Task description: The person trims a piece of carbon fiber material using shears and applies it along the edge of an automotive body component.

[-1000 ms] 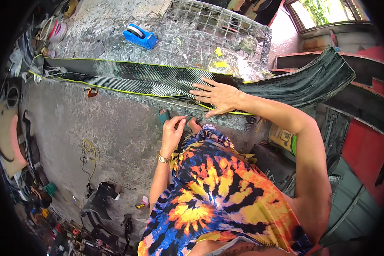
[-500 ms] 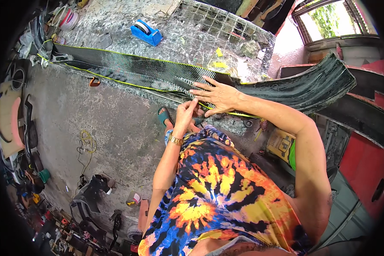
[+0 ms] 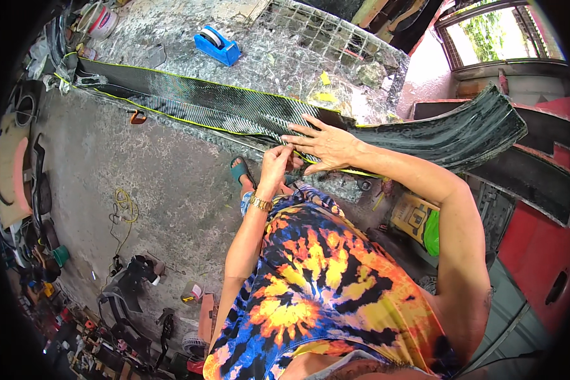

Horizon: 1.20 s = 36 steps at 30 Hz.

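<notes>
A long, narrow mould lined with black woven carbon-fibre cloth (image 3: pixel 215 107) stretches across the view, yellow tape running along its edges. Its right end (image 3: pixel 462 133) is bare, dark and curved upward. My right hand (image 3: pixel 326 144) lies flat on the cloth near that end, fingers spread. Just left of it, at the near edge, my left hand (image 3: pixel 277 166) is closed in a pinch, fingertips close to the right hand's fingers. What sits between the left fingertips is too small and hidden to make out.
Behind the mould, a blue tape dispenser (image 3: pixel 217 45) stands on the stained worktable (image 3: pixel 171 25), with a wire grid (image 3: pixel 323 31) further right. An orange-handled clamp (image 3: pixel 137 117) grips the table's near edge. A yellow cord (image 3: pixel 126 206) lies on the floor; clutter fills the lower left.
The view has tilted very slightly. Both hands keep their places on the cloth and at its near edge.
</notes>
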{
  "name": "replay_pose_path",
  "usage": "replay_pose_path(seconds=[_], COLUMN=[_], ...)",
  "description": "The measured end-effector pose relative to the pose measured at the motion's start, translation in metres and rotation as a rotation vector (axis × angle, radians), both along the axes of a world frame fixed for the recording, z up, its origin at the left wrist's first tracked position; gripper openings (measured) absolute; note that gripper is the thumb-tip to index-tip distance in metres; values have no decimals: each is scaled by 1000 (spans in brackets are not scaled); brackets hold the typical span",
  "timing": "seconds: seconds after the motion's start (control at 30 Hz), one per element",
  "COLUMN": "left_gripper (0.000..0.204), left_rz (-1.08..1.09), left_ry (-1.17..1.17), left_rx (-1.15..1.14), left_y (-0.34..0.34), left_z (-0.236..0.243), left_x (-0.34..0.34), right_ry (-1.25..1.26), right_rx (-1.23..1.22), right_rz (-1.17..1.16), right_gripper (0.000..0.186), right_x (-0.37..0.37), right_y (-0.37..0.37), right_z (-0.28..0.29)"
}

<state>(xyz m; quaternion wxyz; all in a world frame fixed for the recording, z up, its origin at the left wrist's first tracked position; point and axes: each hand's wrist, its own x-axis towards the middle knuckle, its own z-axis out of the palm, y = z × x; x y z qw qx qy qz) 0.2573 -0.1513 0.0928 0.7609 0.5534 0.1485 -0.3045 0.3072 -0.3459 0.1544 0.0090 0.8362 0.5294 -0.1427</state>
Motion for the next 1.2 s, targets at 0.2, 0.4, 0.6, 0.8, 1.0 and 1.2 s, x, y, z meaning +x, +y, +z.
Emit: replay_pose_path(seconds=[0.2, 0.4, 0.6, 0.8, 1.0, 1.2], left_gripper=[38, 41, 33, 33, 34, 32], left_rz=[-2, 10, 59, 6, -102, -140], left_ry=[-5, 0, -22, -96, -154, -222], left_rx=[1, 34, 27, -21, -33, 26], left_y=[1, 19, 56, 45, 34, 32], left_z=[-1, 0, -8, -6, -9, -7], left_x=[-2, -13, -44, -54, -60, -59], right_ry=[35, 12, 21, 11, 45, 31], right_rx=[-29, -12, -23, -42, -68, -132], right_rz=[7, 18, 15, 26, 2, -20], right_gripper=[82, 78, 77, 74, 70, 68], right_x=[-4, -4, -6, -7, -13, -20], right_y=[-14, -17, -25, -27, -42, -54], right_z=[5, 8, 10, 18, 30, 40])
